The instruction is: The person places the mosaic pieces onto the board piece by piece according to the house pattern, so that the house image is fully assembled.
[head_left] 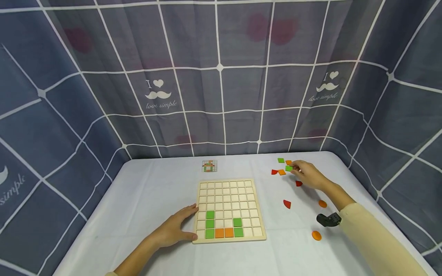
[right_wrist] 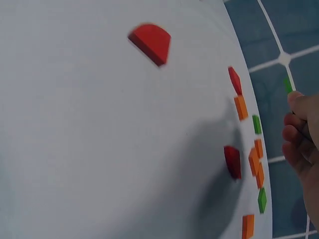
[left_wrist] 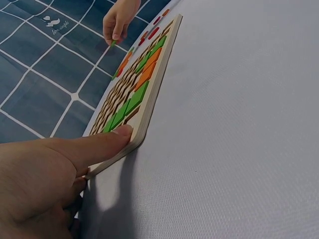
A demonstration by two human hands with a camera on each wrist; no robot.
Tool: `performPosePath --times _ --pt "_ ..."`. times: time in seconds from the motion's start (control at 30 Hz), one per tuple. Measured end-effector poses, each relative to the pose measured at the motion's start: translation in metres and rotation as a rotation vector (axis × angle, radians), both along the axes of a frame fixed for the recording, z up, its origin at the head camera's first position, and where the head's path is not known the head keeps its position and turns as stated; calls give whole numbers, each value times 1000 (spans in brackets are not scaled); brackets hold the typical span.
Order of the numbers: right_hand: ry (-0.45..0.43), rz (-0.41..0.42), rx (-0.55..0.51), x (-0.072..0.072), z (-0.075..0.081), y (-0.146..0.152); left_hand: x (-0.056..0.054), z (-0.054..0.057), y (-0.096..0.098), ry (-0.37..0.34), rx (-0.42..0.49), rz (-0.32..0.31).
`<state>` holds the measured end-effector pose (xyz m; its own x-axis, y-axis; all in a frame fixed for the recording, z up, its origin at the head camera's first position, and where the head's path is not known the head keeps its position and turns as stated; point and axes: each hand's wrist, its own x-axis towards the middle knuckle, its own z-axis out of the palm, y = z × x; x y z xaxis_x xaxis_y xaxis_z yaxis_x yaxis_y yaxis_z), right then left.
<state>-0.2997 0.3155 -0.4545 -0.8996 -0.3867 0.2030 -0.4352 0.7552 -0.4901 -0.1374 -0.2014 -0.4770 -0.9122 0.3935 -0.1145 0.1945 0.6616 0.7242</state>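
Note:
My left hand (head_left: 170, 230) rests against the left side of a light wooden grid board (head_left: 241, 240), its thumb on the near-left corner and its fingertips along the edge. In the left wrist view the straight thumb (left_wrist: 107, 147) presses on the rim. Green squares and two orange squares (head_left: 219, 233) fill cells in the lower rows. Out at the far right, my right hand (head_left: 309, 175) pinches a green square tile (right_wrist: 288, 84) between thumb and fingertips, raised above the table in the right wrist view. Loose orange, green and red tiles lie close by it.
Behind the board lies a small pattern card (head_left: 209, 166). Red quarter-round pieces (head_left: 287, 204) and orange discs (head_left: 316, 235) are scattered on the right of the white table. A black device (head_left: 329, 220) is at the right wrist. Checked curtains (head_left: 193, 88) surround the table.

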Motion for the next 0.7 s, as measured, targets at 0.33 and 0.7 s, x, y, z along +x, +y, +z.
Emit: performPosePath --times 0.33,0.7 --pt "55 115 -14 15 1 -30 0 0 0 4 2 -2" --pt "19 173 -15 25 4 -58 0 1 0 9 5 -10"
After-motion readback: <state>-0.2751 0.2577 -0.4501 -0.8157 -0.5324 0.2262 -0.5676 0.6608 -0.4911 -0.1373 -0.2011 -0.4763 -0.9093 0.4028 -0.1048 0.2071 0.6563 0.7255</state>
